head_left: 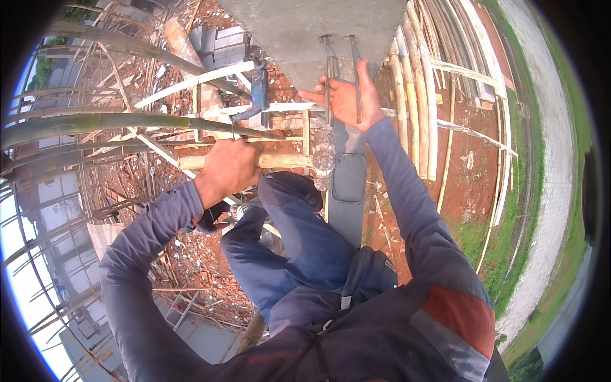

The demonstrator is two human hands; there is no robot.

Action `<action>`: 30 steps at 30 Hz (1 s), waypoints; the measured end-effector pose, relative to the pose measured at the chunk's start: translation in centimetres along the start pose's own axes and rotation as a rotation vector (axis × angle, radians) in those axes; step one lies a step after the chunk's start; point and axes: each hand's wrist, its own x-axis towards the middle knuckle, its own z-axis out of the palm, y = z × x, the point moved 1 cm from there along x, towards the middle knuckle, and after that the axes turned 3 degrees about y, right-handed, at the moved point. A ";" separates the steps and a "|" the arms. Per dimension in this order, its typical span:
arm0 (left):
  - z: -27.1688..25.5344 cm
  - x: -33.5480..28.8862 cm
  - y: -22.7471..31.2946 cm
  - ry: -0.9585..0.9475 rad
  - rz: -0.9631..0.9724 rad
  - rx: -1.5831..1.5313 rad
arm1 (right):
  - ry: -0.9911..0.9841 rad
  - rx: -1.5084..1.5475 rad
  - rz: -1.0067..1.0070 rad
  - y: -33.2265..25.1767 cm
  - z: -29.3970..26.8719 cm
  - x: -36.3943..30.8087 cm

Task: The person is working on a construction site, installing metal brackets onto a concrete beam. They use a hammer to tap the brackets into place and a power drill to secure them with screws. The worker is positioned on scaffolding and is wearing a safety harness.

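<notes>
My left hand is closed around the light wooden handle of a hammer. The handle lies level across my raised knees, and the worn hammer head sits at its right end, over a narrow grey ledge. Fingers spread, my right hand is beside thin steel bars that stick out of a grey concrete surface. One bar passes in front of its palm; whether the hand touches it I cannot tell. A dark phone lies flat on the ledge, just right of the hammer head.
A blue power tool hangs beyond my left hand. Bamboo scaffold poles crowd the left side. Long poles run along the right. Far below lie brick rubble and red soil.
</notes>
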 end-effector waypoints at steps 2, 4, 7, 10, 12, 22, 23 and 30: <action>-0.3 -1.4 1.3 -0.056 0.168 -0.011 | -0.009 -0.045 -0.019 0.3 0.5 0.0; 0.5 -1.7 2.3 -0.009 0.388 0.044 | 0.012 -0.073 -0.016 0.3 0.8 -0.3; 0.1 1.2 -0.1 0.057 0.226 0.105 | 0.014 -0.061 -0.018 -0.3 1.1 0.0; 1.3 0.2 0.2 0.021 0.110 0.110 | 0.016 -0.061 -0.031 -0.3 1.5 0.1; 1.5 -1.4 1.8 -0.035 0.256 0.036 | 0.010 -0.061 -0.019 0.3 1.0 -0.4; -0.7 -0.8 2.0 -0.052 0.157 0.058 | -0.021 -0.022 -0.017 0.3 0.6 -0.2; -0.5 -1.8 2.7 -0.036 0.283 0.023 | -0.027 -0.028 -0.021 0.4 0.4 0.0; 0.0 1.4 -0.8 0.064 0.146 0.130 | -0.058 -0.004 -0.014 -0.2 -0.3 0.5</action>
